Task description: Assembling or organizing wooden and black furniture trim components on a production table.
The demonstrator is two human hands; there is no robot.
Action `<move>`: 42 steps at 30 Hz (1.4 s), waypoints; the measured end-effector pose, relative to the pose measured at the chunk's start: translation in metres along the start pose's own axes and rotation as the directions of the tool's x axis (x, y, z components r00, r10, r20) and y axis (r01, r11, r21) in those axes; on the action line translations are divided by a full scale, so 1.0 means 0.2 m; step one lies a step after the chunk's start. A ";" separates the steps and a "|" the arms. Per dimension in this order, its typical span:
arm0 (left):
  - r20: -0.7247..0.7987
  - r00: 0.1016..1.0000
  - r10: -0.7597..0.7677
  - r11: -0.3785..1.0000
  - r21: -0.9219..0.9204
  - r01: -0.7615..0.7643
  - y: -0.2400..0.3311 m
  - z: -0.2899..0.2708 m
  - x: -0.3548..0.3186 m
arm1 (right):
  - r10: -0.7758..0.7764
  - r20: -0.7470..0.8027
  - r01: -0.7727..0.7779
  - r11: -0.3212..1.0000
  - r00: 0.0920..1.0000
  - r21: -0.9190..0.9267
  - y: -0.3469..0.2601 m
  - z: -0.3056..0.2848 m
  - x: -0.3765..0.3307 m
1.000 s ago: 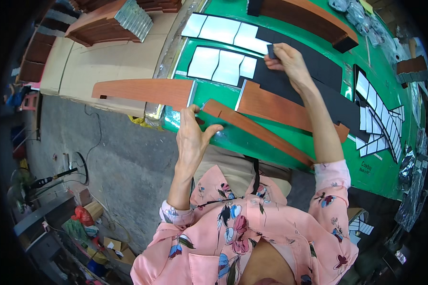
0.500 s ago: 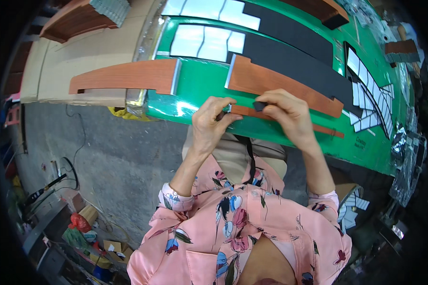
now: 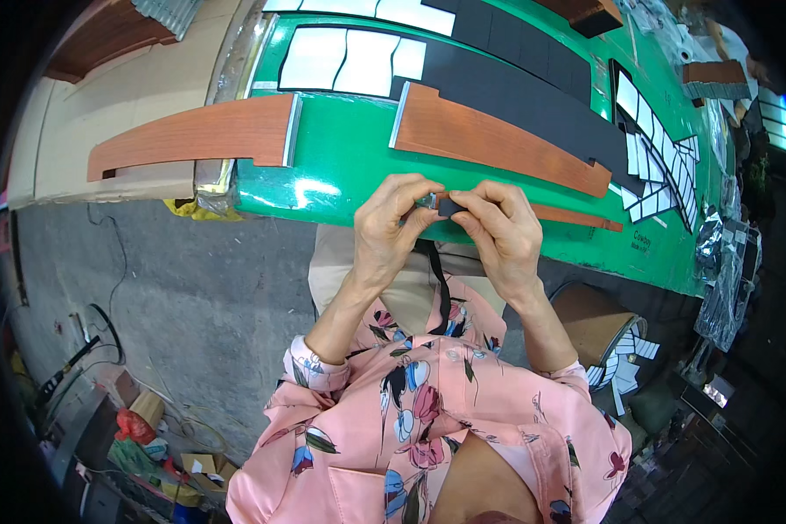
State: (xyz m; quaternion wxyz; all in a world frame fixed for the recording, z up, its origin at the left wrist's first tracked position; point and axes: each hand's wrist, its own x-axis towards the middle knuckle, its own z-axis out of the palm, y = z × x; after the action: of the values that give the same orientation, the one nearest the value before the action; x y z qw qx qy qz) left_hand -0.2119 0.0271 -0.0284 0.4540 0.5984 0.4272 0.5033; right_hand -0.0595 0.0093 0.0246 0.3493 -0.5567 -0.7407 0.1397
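At far left we see a long wood-grain panel (image 3: 196, 133) overhanging the glossy green table (image 3: 341, 162). Our left hand (image 3: 391, 223) and right hand (image 3: 498, 231) meet over the table's near edge, fingertips of both pinching one small black square pad (image 3: 448, 207). A second curved wood-grain panel (image 3: 489, 140) lies beyond, then black foam strips (image 3: 533, 87) and white backing pieces (image 3: 655, 166).

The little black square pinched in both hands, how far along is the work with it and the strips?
Done: white backing papers lie peeled on the green table. In hand: left hand and right hand pinch one small black square between the fingertips. Left: black sheets remain, and the wood-grain strips lie bare.
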 end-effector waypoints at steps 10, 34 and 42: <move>-0.013 1.000 -0.010 1.000 -0.004 0.010 0.00 0.00 0.01 | -0.016 -0.014 0.015 0.999 1.000 -0.052 0.00 0.02 0.01; -0.001 1.000 0.031 0.999 -0.010 -0.031 -0.02 0.01 0.00 | 0.060 -0.016 -0.059 0.998 0.998 0.034 0.04 -0.05 0.02; 0.036 0.945 0.326 0.919 0.223 -0.326 -0.02 0.01 0.02 | -0.083 -0.096 0.080 0.996 0.992 -0.036 0.05 -0.06 -0.03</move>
State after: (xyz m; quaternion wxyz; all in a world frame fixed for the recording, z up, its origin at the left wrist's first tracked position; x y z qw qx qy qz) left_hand -0.2090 0.0321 -0.0319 0.2925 0.7082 0.3764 0.5208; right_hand -0.0422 0.0046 0.0252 0.3813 -0.5377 -0.7470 0.0861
